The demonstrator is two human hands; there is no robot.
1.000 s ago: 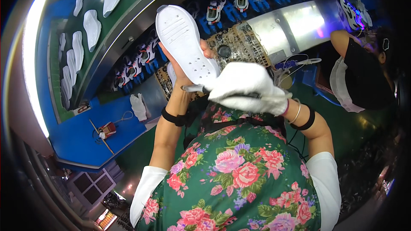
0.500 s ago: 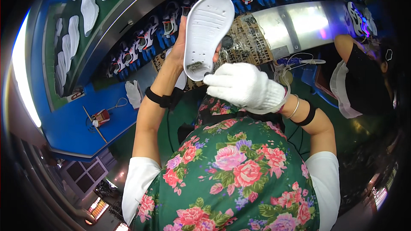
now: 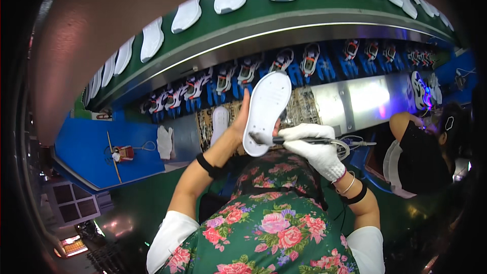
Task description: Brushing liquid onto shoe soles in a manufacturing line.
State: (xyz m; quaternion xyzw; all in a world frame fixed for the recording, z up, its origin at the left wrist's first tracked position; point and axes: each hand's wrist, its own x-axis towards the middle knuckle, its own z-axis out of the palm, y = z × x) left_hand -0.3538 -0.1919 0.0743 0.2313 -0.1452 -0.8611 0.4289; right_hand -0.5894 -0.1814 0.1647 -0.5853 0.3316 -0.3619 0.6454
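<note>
Bare left hand point(image 3: 240, 124) cups a white, foot-shaped moulded sole point(image 3: 269, 99) from behind, up in front of the person, probably leaving its face clear for the slim black-handled brush point(image 3: 279, 141) pinched in the white-knit-gloved right hand point(image 3: 313, 147). Another white, foot-shaped sole point(image 3: 219, 122) lies just beyond the left forearm.

The held sole point(image 3: 272, 99) looks like matt moulded plastic, lightly ridged; the glove point(image 3: 318, 153) is rough knitted cloth, the apron point(image 3: 274, 228) smooth cloth. Beyond, crinkled glossy tape point(image 3: 303, 106) covers cardboard point(image 3: 235, 112); the metal plate point(image 3: 329, 105) to its right gleams, and the left counter point(image 3: 81, 144) looks smooth.
</note>
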